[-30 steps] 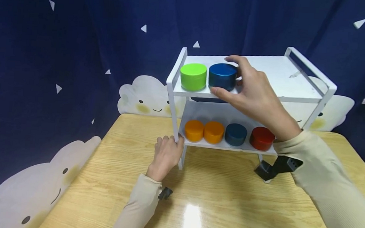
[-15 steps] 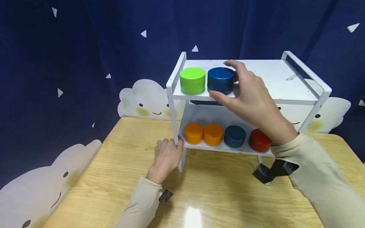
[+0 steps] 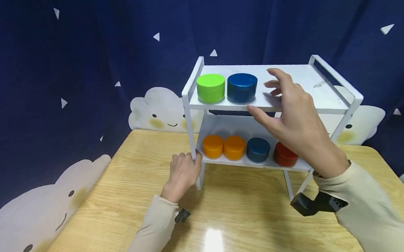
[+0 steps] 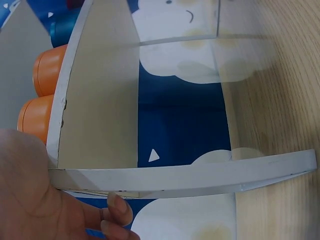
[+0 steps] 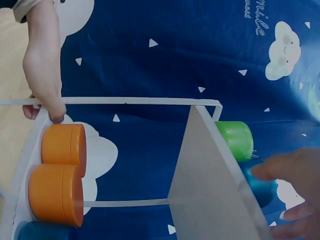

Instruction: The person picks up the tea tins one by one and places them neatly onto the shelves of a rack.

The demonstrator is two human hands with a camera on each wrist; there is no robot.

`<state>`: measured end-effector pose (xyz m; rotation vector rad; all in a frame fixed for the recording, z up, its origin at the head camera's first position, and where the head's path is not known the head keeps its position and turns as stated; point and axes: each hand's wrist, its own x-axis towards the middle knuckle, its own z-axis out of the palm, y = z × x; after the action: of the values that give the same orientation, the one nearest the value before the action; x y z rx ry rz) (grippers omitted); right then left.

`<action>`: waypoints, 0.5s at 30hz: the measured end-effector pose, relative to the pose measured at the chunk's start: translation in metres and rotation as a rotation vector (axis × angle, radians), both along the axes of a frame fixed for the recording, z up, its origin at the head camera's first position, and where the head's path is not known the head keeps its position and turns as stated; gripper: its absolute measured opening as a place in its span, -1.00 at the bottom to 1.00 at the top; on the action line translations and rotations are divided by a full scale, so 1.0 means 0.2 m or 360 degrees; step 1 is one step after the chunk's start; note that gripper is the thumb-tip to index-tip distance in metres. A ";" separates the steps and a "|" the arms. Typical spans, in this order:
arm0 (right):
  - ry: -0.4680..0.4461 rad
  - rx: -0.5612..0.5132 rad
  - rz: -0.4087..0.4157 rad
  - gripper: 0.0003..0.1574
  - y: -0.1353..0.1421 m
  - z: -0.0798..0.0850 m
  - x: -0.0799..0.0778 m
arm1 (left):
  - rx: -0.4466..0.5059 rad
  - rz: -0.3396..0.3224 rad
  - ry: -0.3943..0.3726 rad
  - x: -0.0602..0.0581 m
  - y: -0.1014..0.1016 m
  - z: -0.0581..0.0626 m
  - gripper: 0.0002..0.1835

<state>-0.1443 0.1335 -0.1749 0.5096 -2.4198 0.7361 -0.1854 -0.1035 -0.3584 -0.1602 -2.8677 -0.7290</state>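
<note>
A white two-tier rack stands on the wooden table. My left hand grips its left front leg at the lower shelf's corner; in the left wrist view fingertips curl behind the white bar. On the top shelf, a lime-green round jar sits at the left end with a shiny blue round jar just right of it. My right hand is spread to the right of the blue jar, its fingers apart from it and holding nothing. In the right wrist view the thumb overlaps the blue jar.
Along the lower shelf stand two orange jars, a dark blue jar and a red jar, the red one partly behind my right forearm. Raised rails border the top shelf's ends. A navy curtain with clouds hangs behind the table.
My right hand has let go of the blue jar and drawn back to the right. The jar stays beside the green one. My left hand keeps its grip on the rack.
</note>
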 end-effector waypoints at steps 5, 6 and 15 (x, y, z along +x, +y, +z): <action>0.0082 0.0005 -0.0011 -0.08 0.04 0.01 0.04 | 0.0024 0.0020 -0.0043 0.01 0.00 0.01 -0.44; 0.0090 0.0001 -0.0013 -0.09 0.05 0.01 0.05 | 0.0029 0.0021 -0.0047 0.01 0.00 0.01 -0.44; 0.0243 -0.0064 -0.0055 -0.15 0.13 -0.01 0.14 | 0.0015 0.0016 -0.0034 0.01 0.00 0.01 -0.45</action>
<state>-0.1161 0.1595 -0.1769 0.4887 -2.2624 0.7035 -0.1840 -0.1038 -0.3571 -0.1375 -2.8825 -0.7470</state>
